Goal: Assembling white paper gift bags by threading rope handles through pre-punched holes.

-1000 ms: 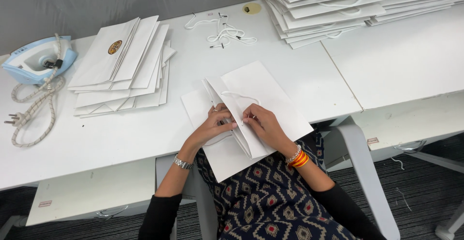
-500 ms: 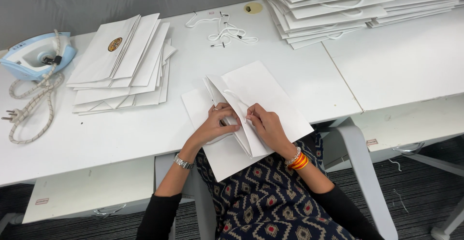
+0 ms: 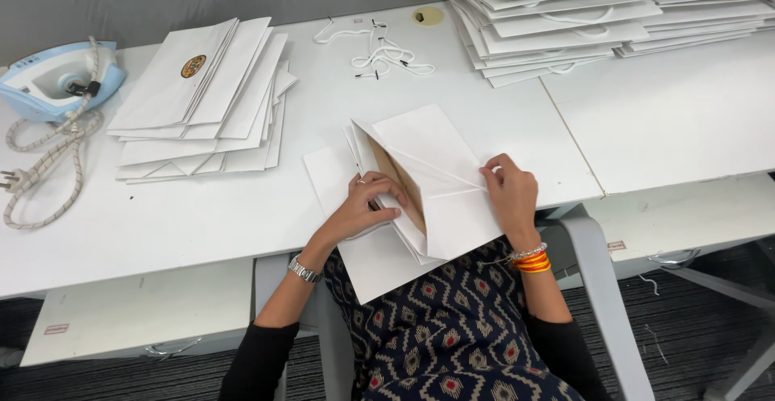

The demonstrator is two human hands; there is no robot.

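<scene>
At frame centre, a white paper bag [image 3: 428, 183] is pinched by the left hand [image 3: 363, 207] and gripped at its edge by the right hand [image 3: 508, 195].

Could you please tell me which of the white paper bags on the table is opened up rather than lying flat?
The white paper bag between the left hand and right hand, spread to show its brown inside. Those in the left pile and the far-right stack lie flat.

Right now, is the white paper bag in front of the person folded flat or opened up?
Partly opened: the paper bag gapes, brown lining showing, left hand at its mouth, right hand on its outer edge.
</scene>
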